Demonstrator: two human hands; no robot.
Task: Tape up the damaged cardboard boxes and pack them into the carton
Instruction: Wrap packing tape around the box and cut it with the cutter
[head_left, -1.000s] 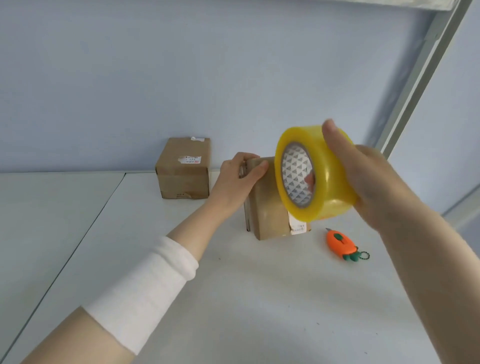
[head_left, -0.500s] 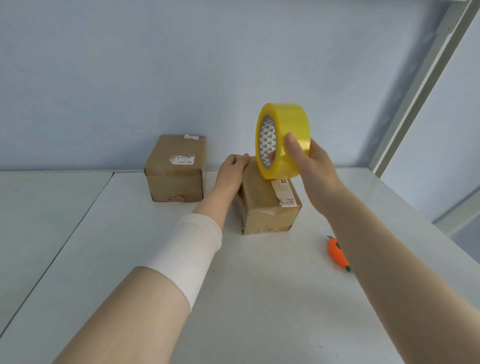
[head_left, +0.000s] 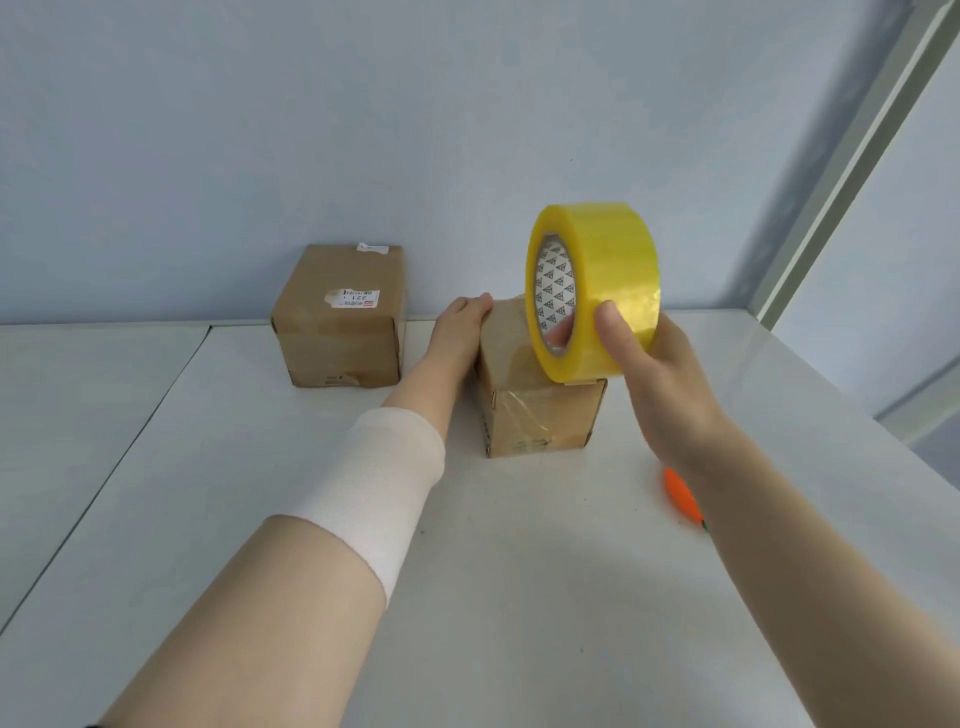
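Right hand (head_left: 660, 374) is gripping the yellow tape roll (head_left: 597, 286), thumb on the outside and fingers through the core, with the roll upright right at the top front edge of the near box (head_left: 540, 421). Left hand (head_left: 460, 332) holds that box's far left top edge. Second box (head_left: 340, 317) sits on the counter (head_left: 519, 571) by the wall.

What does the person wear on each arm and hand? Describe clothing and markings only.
The left forearm carries a cream-white, finely ribbed stretch sleeve, a short tube that ends before the wrist. The left hand is uncovered. The right forearm and right hand are uncovered too: no sleeve, glove, watch or ring shows.
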